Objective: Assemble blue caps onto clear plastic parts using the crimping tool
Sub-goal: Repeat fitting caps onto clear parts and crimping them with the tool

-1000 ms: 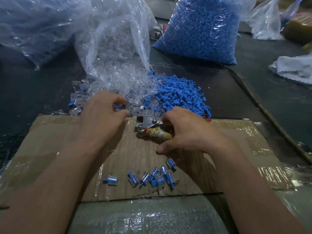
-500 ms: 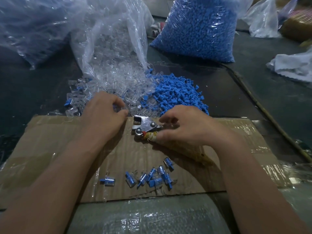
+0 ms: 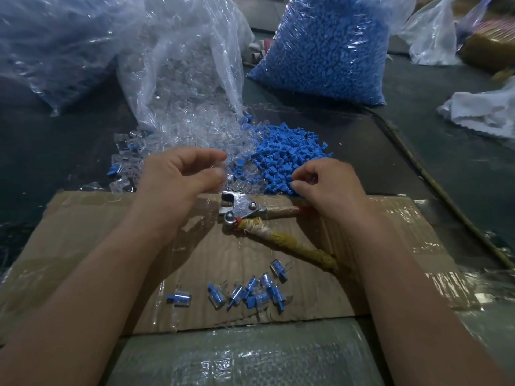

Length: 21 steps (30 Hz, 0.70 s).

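The crimping tool (image 3: pixel 242 208) lies flat on the cardboard (image 3: pixel 83 232) between the two hands. Its metal head is just below the left hand's fingertips, and its wrapped handles spread away under and below the right hand. Neither hand touches it. The left hand (image 3: pixel 178 179) has thumb and forefinger curled toward each other at the near edge of the loose clear plastic parts (image 3: pixel 189 135). The blur there makes it impossible to tell whether a piece is pinched between them. The right hand (image 3: pixel 331 188) is curled, knuckles up, with its fingertips in the near edge of the heap of blue caps (image 3: pixel 284 151). Whether it holds a cap cannot be told. Nearer the person than both hands, between the forearms, a small scatter of assembled pieces (image 3: pixel 250 293) lies on the cardboard. Beyond the left hand an open clear bag (image 3: pixel 181 65) spills the clear parts. Beyond the right hand stands a full bag of blue caps (image 3: pixel 328 45). Far off to the right of the right hand lies a white cloth (image 3: pixel 485 110).
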Tool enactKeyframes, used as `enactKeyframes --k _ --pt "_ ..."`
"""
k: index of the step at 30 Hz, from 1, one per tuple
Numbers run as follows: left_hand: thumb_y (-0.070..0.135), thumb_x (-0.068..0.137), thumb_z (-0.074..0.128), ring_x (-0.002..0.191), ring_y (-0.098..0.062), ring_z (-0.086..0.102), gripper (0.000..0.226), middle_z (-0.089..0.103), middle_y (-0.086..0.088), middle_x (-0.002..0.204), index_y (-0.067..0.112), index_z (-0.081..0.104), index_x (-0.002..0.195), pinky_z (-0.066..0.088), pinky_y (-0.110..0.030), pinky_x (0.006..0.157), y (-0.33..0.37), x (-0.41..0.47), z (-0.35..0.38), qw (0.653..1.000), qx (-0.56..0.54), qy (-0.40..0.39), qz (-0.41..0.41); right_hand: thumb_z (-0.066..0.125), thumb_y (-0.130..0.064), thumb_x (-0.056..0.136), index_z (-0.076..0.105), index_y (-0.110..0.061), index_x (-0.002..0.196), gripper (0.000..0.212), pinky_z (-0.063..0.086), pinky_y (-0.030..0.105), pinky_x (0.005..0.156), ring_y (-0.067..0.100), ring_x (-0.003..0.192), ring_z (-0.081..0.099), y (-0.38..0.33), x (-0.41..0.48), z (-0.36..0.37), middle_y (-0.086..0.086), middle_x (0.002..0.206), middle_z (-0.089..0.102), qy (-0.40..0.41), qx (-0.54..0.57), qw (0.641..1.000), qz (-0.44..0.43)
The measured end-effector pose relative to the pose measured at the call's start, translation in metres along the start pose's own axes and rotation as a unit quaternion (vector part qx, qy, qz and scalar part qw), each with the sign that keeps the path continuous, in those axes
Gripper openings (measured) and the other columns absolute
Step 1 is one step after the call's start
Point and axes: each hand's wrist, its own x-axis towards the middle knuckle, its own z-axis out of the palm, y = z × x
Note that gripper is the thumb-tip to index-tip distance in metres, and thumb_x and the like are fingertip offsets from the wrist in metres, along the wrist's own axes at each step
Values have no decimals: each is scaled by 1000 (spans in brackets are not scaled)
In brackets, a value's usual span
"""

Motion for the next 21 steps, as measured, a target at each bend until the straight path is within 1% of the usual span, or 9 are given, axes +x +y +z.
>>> enactKeyframes --k 2,4,6,9,11,14,16,18,21 --pt "13 69 66 70 -8 68 23 72 4 83 19 70 91 53 -16 62 3 -2 0 999 -26 -18 -13 60 -30 86 69 -21 100 19 39 26 73 9 82 49 -5 1 7 -4 96 62 -6 -32 999 -1" --pt "19 62 64 71 -8 68 28 72 4 82 20 70 89 53 -16 64 4 -2 -1 999 -40 -25 -17 61 -35 86 69 -21 100 21 42 32 78 16 90 51 -10 2 13 0 100 59 -7 -72 997 -6" --pt "17 60 64 72 -11 69 28 72 2 79 17 66 88 53 -16 64 4 -1 0 997 -63 -32 -18 62 -36 85 68 -22 98 21 42 37 85 19 94 52 -13 3 16 1 100 56 -5 -92 996 -10" --pt "14 60 63 71 -12 69 27 71 -3 78 10 63 87 53 -16 63 3 0 -1 995 -87 -46 -23 62 -33 84 65 -23 90 12 43 37 86 15 88 50 -14 3 15 -3 94 54 -8 -79 997 -8" --pt "14 61 62 72 -11 68 26 71 -4 80 9 64 87 52 -16 63 2 1 -1 995 -87 -51 -22 62 -29 85 59 -24 85 6 43 37 85 14 87 49 -15 2 15 -5 90 52 -12 -73 997 -17" --pt "14 61 63 71 -9 68 25 72 0 77 11 66 85 52 -15 63 2 1 -2 995 -79 -53 -21 60 -23 87 52 -23 81 10 40 36 85 16 89 49 -17 -1 14 -6 87 49 -16 -78 996 -40" --pt "14 60 62 71 -8 67 24 71 2 75 12 65 84 52 -14 64 2 2 -2 995 -78 -55 -23 59 -20 87 51 -23 82 10 40 36 85 17 91 51 -17 -1 13 -4 89 53 -19 -77 996 -48" --pt "14 60 61 71 -7 67 24 71 3 75 12 65 84 51 -13 63 2 2 -1 995 -78 -61 -25 57 -17 88 52 -23 86 7 40 36 85 19 94 52 -17 -1 13 -1 95 59 -23 -72 996 -52" --pt "14 60 60 71 -7 68 26 71 2 76 11 64 85 51 -13 63 3 1 -1 995 -77 -67 -23 55 -19 89 57 -21 96 7 39 37 89 18 94 51 -16 0 13 -1 100 59 -36 -88 994 -59"
